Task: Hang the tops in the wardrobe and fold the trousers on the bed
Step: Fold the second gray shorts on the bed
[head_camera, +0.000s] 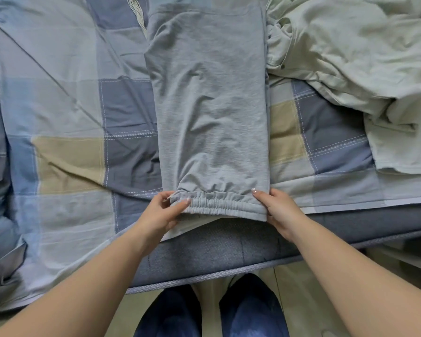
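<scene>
Grey jogging trousers (209,98) lie flat on the bed, folded lengthwise, running from the top of the view down to the bed's near edge. Their elastic cuff end (219,205) is nearest me. My left hand (163,212) pinches the cuff's left corner between thumb and fingers. My right hand (277,210) grips the cuff's right corner, thumb on top. A pale green shirt (355,59) lies crumpled to the right of the trousers.
The bed carries a checked blue, grey and tan cover (68,122). The mattress edge (204,259) with braided piping runs below my hands. My knees in dark blue trousers (250,310) and the floor show at the bottom. Cords (137,10) lie at the top left of the trousers.
</scene>
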`<action>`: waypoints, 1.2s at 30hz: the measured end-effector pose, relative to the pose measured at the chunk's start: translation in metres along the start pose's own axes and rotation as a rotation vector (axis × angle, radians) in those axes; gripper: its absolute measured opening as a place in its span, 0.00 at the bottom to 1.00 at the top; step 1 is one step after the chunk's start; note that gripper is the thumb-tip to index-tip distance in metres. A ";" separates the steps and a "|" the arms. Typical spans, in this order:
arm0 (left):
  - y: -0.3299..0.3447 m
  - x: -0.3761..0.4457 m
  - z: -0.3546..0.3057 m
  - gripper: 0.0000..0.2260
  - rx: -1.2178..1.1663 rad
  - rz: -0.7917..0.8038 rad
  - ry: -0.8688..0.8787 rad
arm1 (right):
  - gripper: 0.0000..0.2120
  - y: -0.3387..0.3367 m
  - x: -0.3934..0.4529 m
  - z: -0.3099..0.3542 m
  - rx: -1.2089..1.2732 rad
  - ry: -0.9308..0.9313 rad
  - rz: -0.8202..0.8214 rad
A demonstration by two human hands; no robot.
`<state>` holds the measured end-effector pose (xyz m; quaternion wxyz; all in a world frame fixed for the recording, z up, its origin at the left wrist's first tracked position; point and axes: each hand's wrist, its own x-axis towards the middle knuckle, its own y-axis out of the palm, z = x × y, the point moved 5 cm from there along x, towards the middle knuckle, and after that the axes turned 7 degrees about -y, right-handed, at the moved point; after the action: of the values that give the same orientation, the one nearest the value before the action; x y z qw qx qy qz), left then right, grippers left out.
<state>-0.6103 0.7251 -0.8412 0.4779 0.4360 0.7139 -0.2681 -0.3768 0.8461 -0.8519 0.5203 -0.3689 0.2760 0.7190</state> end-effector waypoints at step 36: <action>-0.023 -0.102 -0.075 0.11 -0.129 -0.034 -0.230 | 0.09 0.010 -0.102 0.086 0.363 0.153 -0.128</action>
<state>-0.6474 0.7373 -0.7185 0.5789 0.3587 0.6775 -0.2779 -0.3879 0.8546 -0.7189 0.6005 -0.3394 0.4158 0.5927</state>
